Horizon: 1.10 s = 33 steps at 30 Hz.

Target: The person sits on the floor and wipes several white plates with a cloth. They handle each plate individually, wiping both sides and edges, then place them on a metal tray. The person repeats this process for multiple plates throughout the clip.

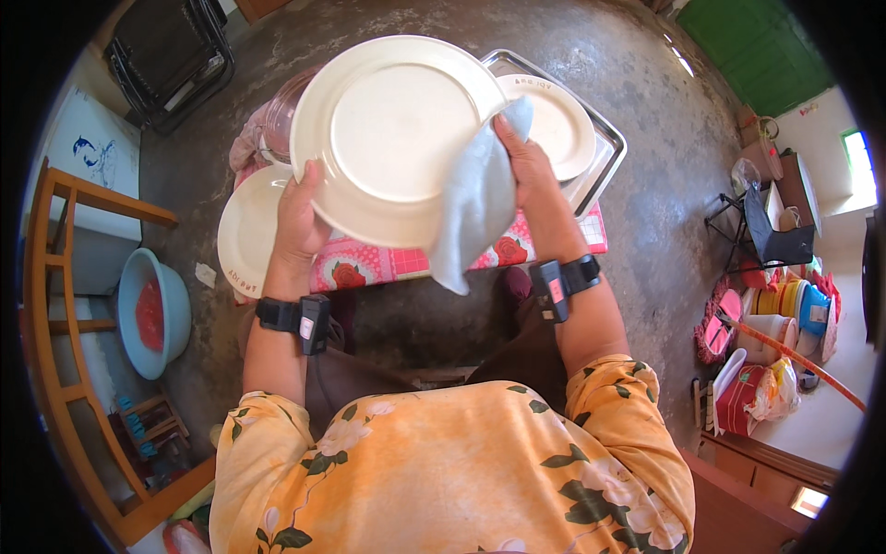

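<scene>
A large white plate [408, 131] is held up above a low table, its hollow side facing me. My left hand [302, 211] grips its lower left rim, thumb on the front. On the right rim, my right hand [522, 163] pinches the plate through a light blue cloth [477, 194], which hangs down past the plate's lower edge. One white plate [252, 228] rests on the table's left side, partly behind my left hand. Another white plate [554, 124] lies on a metal tray [609, 152] at the right. Behind the held plate, a clear glass bowl [280, 118] shows only in part.
A pink floral tablecloth [415, 266] covers the table. On the floor at left stands a light blue basin [176, 318] with something red inside, near a wooden chair frame [66, 298]. Folded black chairs [169, 55] lean at upper left. A mop [720, 325] and buckets [779, 298] stand at right.
</scene>
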### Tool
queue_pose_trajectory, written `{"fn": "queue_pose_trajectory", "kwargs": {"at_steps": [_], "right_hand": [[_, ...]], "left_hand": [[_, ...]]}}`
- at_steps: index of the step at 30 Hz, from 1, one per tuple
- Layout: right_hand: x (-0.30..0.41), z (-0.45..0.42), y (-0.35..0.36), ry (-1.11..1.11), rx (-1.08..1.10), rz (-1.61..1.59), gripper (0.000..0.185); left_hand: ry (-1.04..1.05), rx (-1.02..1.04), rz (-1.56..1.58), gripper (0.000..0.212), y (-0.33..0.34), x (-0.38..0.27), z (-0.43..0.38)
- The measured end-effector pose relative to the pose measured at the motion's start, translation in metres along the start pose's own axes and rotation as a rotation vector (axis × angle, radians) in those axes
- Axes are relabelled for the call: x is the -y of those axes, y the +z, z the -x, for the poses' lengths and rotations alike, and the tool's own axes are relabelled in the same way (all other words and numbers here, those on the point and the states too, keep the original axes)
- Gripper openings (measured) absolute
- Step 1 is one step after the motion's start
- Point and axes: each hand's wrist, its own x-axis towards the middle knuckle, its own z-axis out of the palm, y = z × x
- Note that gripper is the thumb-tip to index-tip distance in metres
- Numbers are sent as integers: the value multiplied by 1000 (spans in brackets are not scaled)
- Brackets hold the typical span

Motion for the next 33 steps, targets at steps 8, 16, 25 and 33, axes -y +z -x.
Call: {"fn": "queue_pose_trajectory", "kwargs": {"at_steps": [8,16,25,33], "right_hand": [[16,23,2,-39,-41,-23,39],[-43,27,20,-69,-198,-290,47],[-24,15,3,12,-170,-110,45],[37,33,-14,96,114,228,39]], "left_hand": [[-103,106,189,56,-6,9,16],[-110,175,100,47,37,52,27],[-7,19,65,43,15,37,14],[-252,242,-158,40,-11,-13,17]]}}
